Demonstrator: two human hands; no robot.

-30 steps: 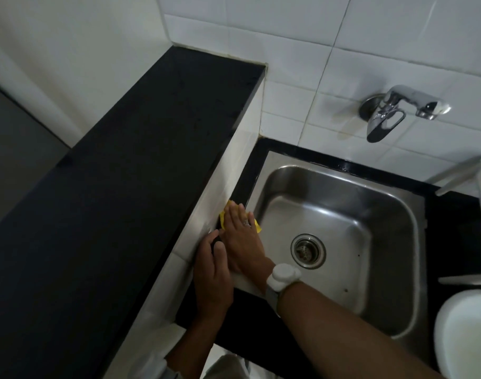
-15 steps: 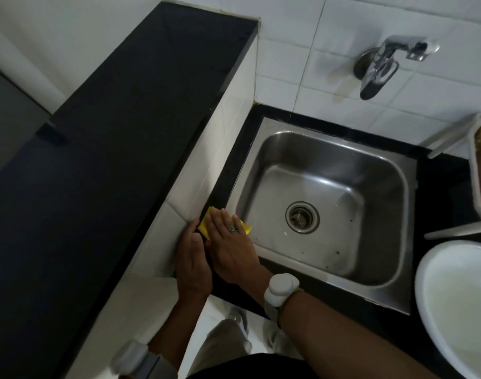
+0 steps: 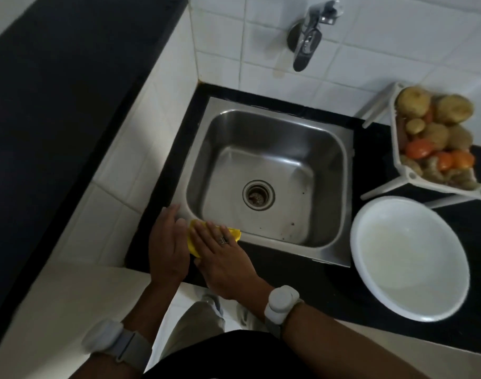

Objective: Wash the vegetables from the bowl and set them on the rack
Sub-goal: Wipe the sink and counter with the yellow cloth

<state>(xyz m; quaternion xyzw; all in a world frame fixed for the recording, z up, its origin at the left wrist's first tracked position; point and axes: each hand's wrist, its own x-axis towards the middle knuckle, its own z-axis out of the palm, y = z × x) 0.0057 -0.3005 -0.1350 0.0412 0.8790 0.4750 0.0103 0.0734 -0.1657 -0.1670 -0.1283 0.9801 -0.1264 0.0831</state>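
A white rack (image 3: 414, 178) at the right of the sink carries several potatoes and tomatoes (image 3: 439, 132). In front of it stands the white bowl (image 3: 376, 285), with nothing in it. My right hand (image 3: 222, 258) presses flat on a yellow cloth (image 3: 235, 233) at the sink's front-left corner, fingers straight. My left hand (image 3: 165, 244) lies flat beside it on the black counter, its fingertips at the sink's rim.
The steel sink (image 3: 329, 236) with its drain (image 3: 258, 194) sits in a black counter (image 3: 302, 280). A wall tap (image 3: 306, 39) hangs above it on white tiles. A raised black ledge (image 3: 56, 105) runs along the left.
Both hands and the cloth have slid along the sink's left edge toward the front corner. The view has swung right, bringing the rack and bowl fully in.
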